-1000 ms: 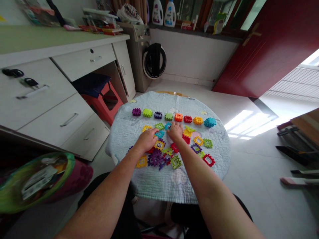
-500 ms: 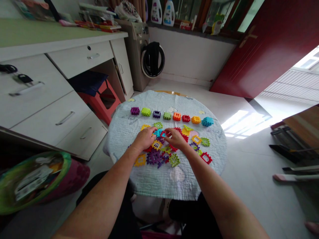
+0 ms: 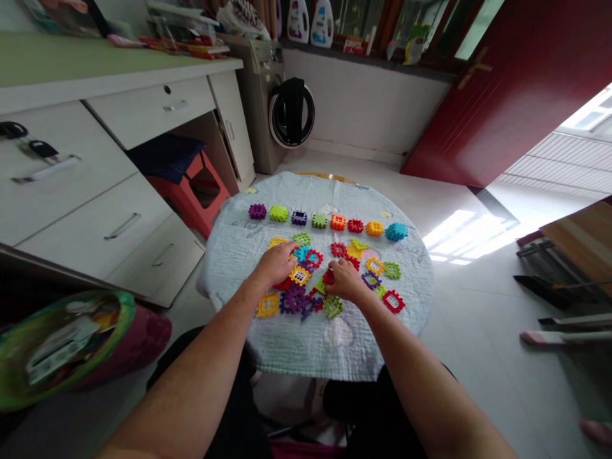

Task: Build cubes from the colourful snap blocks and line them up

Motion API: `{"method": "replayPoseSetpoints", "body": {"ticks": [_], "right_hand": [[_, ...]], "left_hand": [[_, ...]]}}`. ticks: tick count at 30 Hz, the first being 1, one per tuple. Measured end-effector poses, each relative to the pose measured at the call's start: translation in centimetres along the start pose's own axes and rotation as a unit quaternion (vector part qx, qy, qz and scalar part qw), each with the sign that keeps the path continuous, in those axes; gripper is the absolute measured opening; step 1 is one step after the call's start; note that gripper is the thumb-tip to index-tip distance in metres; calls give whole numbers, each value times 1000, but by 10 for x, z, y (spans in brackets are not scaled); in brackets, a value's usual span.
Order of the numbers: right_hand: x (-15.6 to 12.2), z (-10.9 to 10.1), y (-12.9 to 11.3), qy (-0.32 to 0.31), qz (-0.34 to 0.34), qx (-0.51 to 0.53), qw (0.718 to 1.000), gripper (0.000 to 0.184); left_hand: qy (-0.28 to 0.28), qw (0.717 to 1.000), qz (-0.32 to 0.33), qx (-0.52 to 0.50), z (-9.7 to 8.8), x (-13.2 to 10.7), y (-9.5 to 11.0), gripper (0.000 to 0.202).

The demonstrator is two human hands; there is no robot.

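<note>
My left hand [image 3: 278,264] is at the left of a pile of toothed plastic building pieces, its fingers closed on a blue building piece [image 3: 301,254]. Just right of that piece lies a red square frame [image 3: 314,257]. My right hand [image 3: 346,280] is over the right part of the pile, thumb and fingertips bent round a red building piece [image 3: 328,277], which they partly cover. Between the hands lie a yellow window piece [image 3: 300,275] and purple pieces [image 3: 294,298]. A green piece [image 3: 333,306] lies below my right hand.
Several assembled blocks stand in a row across the back of the cloth-covered round table [image 3: 268,191], from a purple block [image 3: 257,211] to a blue block [image 3: 396,231]. Loose frames lie at the right, among them a red frame [image 3: 394,301]. A bin [image 3: 129,344] stands at the left.
My right hand has moved from beside the blue piece, down and to the right, onto the red pieces. My left hand has stayed at the blue piece. The view has shifted slightly.
</note>
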State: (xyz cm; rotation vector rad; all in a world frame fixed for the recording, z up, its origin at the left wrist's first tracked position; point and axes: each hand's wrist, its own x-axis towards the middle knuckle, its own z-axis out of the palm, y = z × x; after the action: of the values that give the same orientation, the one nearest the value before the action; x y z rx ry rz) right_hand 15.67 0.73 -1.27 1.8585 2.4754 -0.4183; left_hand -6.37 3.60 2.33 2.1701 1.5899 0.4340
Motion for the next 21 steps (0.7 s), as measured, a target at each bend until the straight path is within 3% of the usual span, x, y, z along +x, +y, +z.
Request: {"method": "replayPoseSetpoints", "body": {"ticks": [3, 8, 11, 17, 21], "right_hand": [[7, -9, 7, -4, 10, 4, 1000, 39], [35, -35, 30, 60, 39, -17, 997, 46], [55, -44, 38, 52, 40, -38, 997, 48], [77, -39, 40, -18, 21, -78, 997, 48], [81, -32, 44, -30, 26, -67, 997, 41]], "left_hand": [[-5, 1000, -6, -6, -1, 0, 1, 39], [-6, 1000, 2, -9, -2, 1, 3, 38], [-7, 1000, 4, -2, -2, 1, 3, 37], [4, 1000, 7, -8, 1, 2, -3, 37], [6, 1000, 14, -10, 5, 3, -7, 37]]}}
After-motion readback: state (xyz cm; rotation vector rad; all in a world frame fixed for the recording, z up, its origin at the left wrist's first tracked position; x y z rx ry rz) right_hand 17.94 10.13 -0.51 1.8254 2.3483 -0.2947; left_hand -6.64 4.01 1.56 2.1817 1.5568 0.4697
